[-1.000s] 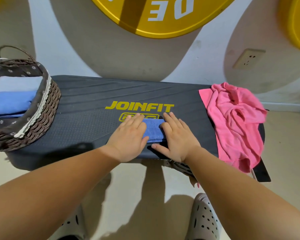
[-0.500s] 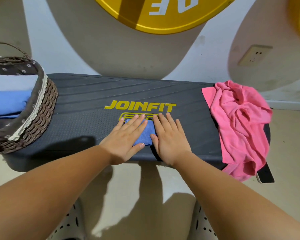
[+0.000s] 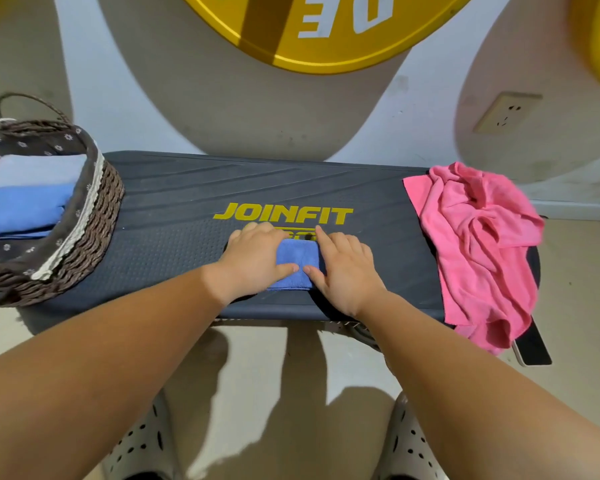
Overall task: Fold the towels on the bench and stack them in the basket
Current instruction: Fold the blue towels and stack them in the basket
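Basket [image 3: 96, 202] is sitting well to the left of the left hand, on the end of the bench [image 3: 174, 244]. It is already holding a stack [image 3: 25, 206] of folded blue cloths.

Left hand [image 3: 253, 258] is gripping the left side of the blue towel [image 3: 297, 263], with fingers curling at its far edge and the thumb lying on top near the front. The blue towel is lying folded small on the bench between the two hands, just under the logo.

Right hand [image 3: 343, 268] is holding the towel's right side the same way, thumb on the cloth and fingers bending round the edge. The two thumbs are nearly meeting.

Pink towel [image 3: 475, 244] is lying crumpled well to the right of the right hand, hanging over the bench's front edge, not yet folded.

Risks, as judged:
- The fold is likely opening up on the lift if the grip is catching only the top layers.
- The basket is looking fairly full, so a sloppy drop may be tipping the stack.
- The pink towel is overhanging and could be sliding off if the bench gets bumped.

Versus half a second ago: the hands were lying flat and close together on top of the cloth, fingers straight. Now they are sitting apart at its sides with fingers curling, and more blue is showing.
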